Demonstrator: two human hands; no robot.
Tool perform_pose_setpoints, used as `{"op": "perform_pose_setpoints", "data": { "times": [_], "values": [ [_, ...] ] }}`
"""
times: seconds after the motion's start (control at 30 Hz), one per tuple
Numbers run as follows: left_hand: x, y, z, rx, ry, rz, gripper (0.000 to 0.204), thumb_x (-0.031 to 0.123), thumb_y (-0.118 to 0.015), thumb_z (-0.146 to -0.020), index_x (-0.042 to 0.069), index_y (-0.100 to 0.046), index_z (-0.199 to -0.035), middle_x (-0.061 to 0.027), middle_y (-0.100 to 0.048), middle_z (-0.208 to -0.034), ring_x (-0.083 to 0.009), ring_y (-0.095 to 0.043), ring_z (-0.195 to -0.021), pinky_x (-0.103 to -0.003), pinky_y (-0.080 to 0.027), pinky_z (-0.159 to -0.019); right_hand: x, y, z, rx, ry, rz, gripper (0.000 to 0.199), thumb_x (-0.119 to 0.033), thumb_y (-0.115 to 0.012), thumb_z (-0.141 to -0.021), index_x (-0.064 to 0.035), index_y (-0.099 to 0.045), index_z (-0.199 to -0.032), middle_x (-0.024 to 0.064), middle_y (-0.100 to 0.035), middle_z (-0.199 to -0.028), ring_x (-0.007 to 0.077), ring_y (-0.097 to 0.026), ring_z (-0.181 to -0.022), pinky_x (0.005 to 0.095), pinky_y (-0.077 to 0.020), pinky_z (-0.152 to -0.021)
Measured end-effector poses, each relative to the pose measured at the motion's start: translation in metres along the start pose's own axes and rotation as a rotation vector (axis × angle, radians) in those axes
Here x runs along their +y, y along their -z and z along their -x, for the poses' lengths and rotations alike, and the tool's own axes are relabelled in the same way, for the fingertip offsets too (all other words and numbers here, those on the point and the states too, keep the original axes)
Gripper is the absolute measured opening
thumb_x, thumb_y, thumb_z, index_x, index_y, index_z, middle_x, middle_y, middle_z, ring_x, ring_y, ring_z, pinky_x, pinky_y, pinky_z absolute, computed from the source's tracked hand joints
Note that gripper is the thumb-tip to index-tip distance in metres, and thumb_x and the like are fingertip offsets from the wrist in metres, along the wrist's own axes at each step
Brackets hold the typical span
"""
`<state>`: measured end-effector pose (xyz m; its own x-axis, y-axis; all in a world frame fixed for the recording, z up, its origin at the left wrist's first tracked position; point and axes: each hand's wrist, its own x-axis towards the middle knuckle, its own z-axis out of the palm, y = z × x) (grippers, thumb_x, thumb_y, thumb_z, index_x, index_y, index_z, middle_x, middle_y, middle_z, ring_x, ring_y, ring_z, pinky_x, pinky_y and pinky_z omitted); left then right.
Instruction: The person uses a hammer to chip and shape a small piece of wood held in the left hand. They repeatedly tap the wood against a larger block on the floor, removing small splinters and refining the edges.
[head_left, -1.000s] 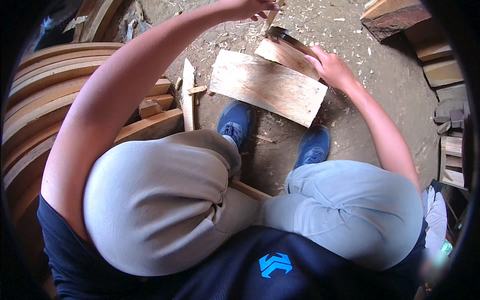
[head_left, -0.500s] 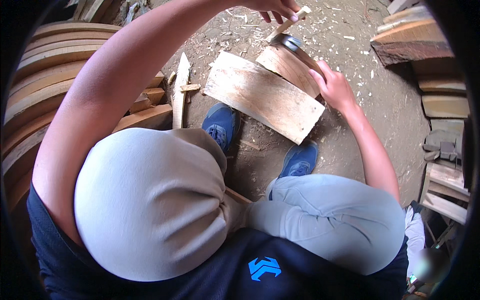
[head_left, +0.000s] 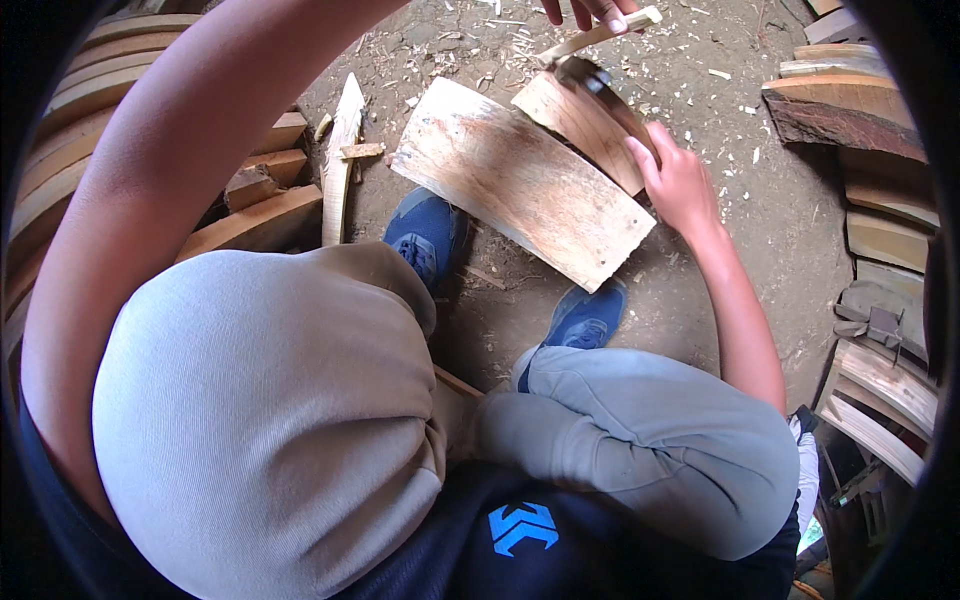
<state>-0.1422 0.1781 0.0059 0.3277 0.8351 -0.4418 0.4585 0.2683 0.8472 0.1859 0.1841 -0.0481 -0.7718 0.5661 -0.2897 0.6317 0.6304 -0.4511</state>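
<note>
My left hand [head_left: 592, 12] is at the top edge, partly cut off by the picture. Its fingers close on a slim wooden stick [head_left: 582, 43], tilted with its lower end at the far end of a wood block [head_left: 575, 115]. My right hand [head_left: 680, 182] grips the handle of what looks like a hatchet [head_left: 617, 108]; the metal head is smeared by motion and lies over the block's far end, close to the stick. Beside the block, nearer to me, a broad pale plank [head_left: 520, 180] lies slantwise in front of my shoes.
Curved boards [head_left: 110, 75] are stacked at the left, with more stacked timber [head_left: 850, 110] at the right. A pointed wood strip [head_left: 340, 160] with a small piece across it lies left of the plank. Wood chips [head_left: 720, 74] litter the dirt floor.
The stick now leans lower, more nearly level, in my left hand. The hatchet head has shifted slightly and is more blurred. The whole view has moved a little.
</note>
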Motion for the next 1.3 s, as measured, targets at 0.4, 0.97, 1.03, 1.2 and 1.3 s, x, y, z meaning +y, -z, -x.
{"op": "perform_pose_setpoints", "data": {
  "times": [0.4, 0.97, 1.03, 1.2, 1.3],
  "values": [
    [0.006, -0.014, 0.009, 0.041, -0.004, -0.044, 0.027, 0.021, -0.077, -0.091, 0.010, -0.076, -0.116, -0.0022, -0.076, -0.093, -0.0141, -0.071, -0.084, -0.033, -0.060, -0.069, 0.004, 0.002, 0.008, 0.005, 0.000, 0.074, 0.037, -0.048, -0.053, -0.103, -0.0153, -0.060, -0.119, 0.0236, -0.071, -0.086, 0.0477, -0.069, -0.089, 0.0554, -0.0546, -0.075],
    [-0.029, -0.057, 0.149, 0.731, -0.346, 0.548, 0.034, 0.025, -0.053, -0.108, 0.006, -0.051, -0.136, -0.0096, -0.062, -0.120, -0.0205, -0.064, -0.108, -0.039, -0.053, -0.096, -0.036, 0.041, 0.057, 0.121, 0.078, -0.507, 0.034, -0.033, -0.060, -0.104, -0.0031, -0.065, -0.119, 0.0118, -0.068, -0.081, 0.0146, -0.062, -0.075, 0.0324, -0.0487, -0.069],
    [-0.041, -0.078, 0.163, 0.813, -0.334, 0.399, 0.037, 0.029, -0.053, -0.108, 0.004, -0.053, -0.135, -0.0120, -0.069, -0.113, -0.0219, -0.069, -0.105, -0.040, -0.057, -0.092, -0.050, 0.047, 0.057, 0.029, 0.105, -0.478, 0.035, -0.034, -0.060, -0.104, -0.0027, -0.064, -0.119, 0.0107, -0.067, -0.079, 0.0154, -0.061, -0.074, 0.0334, -0.0488, -0.069],
    [-0.064, -0.104, 0.201, 0.906, -0.195, 0.299, 0.036, 0.032, -0.049, -0.109, 0.005, -0.053, -0.133, -0.0122, -0.071, -0.107, -0.0203, -0.070, -0.101, -0.037, -0.060, -0.088, -0.085, 0.038, 0.054, -0.170, 0.184, -0.378, 0.031, -0.035, -0.060, -0.103, -0.0067, -0.064, -0.114, 0.0175, -0.066, -0.078, 0.0330, -0.065, -0.068, 0.0422, -0.0488, -0.066],
    [-0.061, -0.101, 0.194, 0.912, -0.174, 0.362, 0.034, 0.029, -0.052, -0.108, 0.005, -0.053, -0.133, -0.0134, -0.071, -0.111, -0.0232, -0.071, -0.104, -0.038, -0.060, -0.092, -0.092, 0.025, 0.052, -0.193, 0.200, -0.256, 0.032, -0.037, -0.059, -0.102, -0.0077, -0.062, -0.113, 0.0221, -0.066, -0.080, 0.0426, -0.065, -0.075, 0.0487, -0.0489, -0.067]
  ]
}}
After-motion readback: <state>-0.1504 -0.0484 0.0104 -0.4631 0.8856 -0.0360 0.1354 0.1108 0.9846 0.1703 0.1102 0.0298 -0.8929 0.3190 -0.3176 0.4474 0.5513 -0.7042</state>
